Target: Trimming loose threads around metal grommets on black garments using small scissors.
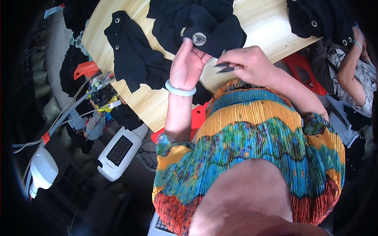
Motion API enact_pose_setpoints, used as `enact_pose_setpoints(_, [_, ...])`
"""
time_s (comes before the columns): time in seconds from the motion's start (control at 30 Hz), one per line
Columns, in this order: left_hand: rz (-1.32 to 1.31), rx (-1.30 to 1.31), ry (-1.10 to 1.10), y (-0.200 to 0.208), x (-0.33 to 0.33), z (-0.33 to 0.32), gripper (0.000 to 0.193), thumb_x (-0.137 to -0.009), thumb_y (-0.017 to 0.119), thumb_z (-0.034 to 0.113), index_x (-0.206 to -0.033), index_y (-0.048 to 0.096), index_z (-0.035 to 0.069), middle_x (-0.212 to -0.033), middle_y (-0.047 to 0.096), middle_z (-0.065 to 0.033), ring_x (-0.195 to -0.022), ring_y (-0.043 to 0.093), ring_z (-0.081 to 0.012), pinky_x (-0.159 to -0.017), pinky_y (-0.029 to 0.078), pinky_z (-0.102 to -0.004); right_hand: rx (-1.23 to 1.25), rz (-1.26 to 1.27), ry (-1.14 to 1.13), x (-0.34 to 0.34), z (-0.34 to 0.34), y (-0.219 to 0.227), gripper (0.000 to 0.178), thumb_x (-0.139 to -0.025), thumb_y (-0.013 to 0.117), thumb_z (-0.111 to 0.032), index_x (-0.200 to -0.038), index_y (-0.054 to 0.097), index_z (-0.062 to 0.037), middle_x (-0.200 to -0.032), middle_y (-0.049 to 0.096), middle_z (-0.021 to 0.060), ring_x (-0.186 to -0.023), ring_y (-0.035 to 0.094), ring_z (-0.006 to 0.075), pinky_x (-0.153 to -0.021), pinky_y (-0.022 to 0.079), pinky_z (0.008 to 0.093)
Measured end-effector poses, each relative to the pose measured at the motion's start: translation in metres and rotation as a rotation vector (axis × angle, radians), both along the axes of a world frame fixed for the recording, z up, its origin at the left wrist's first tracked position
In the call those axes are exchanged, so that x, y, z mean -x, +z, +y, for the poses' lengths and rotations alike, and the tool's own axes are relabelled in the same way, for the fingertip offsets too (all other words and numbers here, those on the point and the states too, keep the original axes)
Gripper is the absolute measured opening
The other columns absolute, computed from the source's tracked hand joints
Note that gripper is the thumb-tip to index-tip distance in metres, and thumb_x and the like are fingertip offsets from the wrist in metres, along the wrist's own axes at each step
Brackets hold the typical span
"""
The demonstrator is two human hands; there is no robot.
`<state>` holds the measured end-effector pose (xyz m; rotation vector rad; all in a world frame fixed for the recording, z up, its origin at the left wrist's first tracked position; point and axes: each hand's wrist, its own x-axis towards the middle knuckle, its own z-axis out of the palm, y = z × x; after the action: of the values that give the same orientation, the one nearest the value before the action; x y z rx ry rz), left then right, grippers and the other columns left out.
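Note:
A black knit garment [220, 33] with a large pale button [199, 38] lies bunched at the far side of the table. My left hand [185, 67] is palm up at its near edge, the thumb tip on the cloth beside the button. Some of its fingers are hidden under the fabric, and it grips that edge. In my right hand [252, 65] is a pair of dark-bladed thread snips [226, 67]. Their blades point left, just below the garment's edge and close to my left fingertips.
Another black garment piece [136, 59] with buttons lies left on the wooden table [264, 23]. At right a co-worker's arm [350, 72] touches a black buttoned garment [321, 17]. Red stools [303, 72] stand below. A white sewing machine part [122, 151] and lamp bulb [43, 169] sit left.

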<state>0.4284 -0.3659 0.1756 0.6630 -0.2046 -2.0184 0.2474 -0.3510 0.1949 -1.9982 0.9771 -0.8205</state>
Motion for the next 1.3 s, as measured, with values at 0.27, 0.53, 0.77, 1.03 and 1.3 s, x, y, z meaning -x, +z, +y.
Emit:
enact_pose_setpoints(0.27, [-0.022, -0.137, -0.061, -0.001, 0.008, 0.001, 0.014, -0.083, 0.047, 0.01, -0.091, 0.055, 0.002, -0.091, 0.058, -0.0073, -0.086, 0.056, -0.0181, -0.078, 0.046, -0.0334, -0.004, -0.1, -0.279, -0.006, -0.013, -0.006, 0.02, -0.068, 0.064, -0.012, -0.086, 0.058, -0.0072, -0.071, 0.054, 0.0035, -0.057, 0.055, 0.0152, -0.052, 0.044, 0.0253])
enact_pose_setpoints(0.53, [0.106, 0.03, -0.14, 0.005, 0.004, 0.007, 0.022, -0.082, 0.043, 0.006, -0.101, 0.05, -0.002, -0.1, 0.055, -0.0133, -0.095, 0.053, -0.0242, -0.084, 0.044, -0.0362, 0.265, 0.032, -0.164, 0.0, -0.028, 0.01, 0.012, -0.068, 0.058, -0.003, -0.079, 0.056, -0.0048, -0.074, 0.052, 0.0045, -0.062, 0.055, 0.0217, -0.053, 0.044, 0.0291])
enact_pose_setpoints(0.77, [0.129, 0.223, -0.055, 0.009, 0.004, 0.013, 0.026, -0.084, 0.041, 0.003, -0.108, 0.049, 0.003, -0.103, 0.054, -0.0103, -0.098, 0.052, -0.0221, -0.088, 0.039, -0.0409, -0.055, -0.028, -0.424, 0.009, -0.026, 0.038, 0.023, -0.073, 0.061, -0.005, -0.094, 0.052, -0.0011, -0.078, 0.053, 0.0029, -0.06, 0.048, 0.0068, -0.051, 0.038, 0.0175])
enact_pose_setpoints(1.03, [0.064, 0.283, -0.008, 0.01, 0.004, 0.014, 0.025, -0.084, 0.045, 0.006, -0.108, 0.049, 0.004, -0.102, 0.054, -0.0091, -0.098, 0.051, -0.0223, -0.087, 0.04, -0.0404, -0.272, -0.348, -0.176, 0.007, 0.01, 0.035, 0.018, -0.078, 0.058, -0.011, -0.091, 0.051, -0.0018, -0.065, 0.048, 0.0009, -0.056, 0.044, 0.0051, -0.049, 0.035, 0.018])
enact_pose_setpoints(1.3, [0.061, 0.327, 0.042, 0.014, 0.008, 0.017, 0.021, -0.081, 0.052, 0.009, -0.101, 0.053, 0.004, -0.095, 0.056, -0.0069, -0.091, 0.052, -0.0189, -0.081, 0.04, -0.0346, -0.288, -0.281, -0.183, 0.003, 0.009, 0.029, 0.017, -0.077, 0.059, -0.013, -0.089, 0.053, -0.0021, -0.062, 0.049, 0.0024, -0.051, 0.045, 0.0068, -0.044, 0.034, 0.0194])
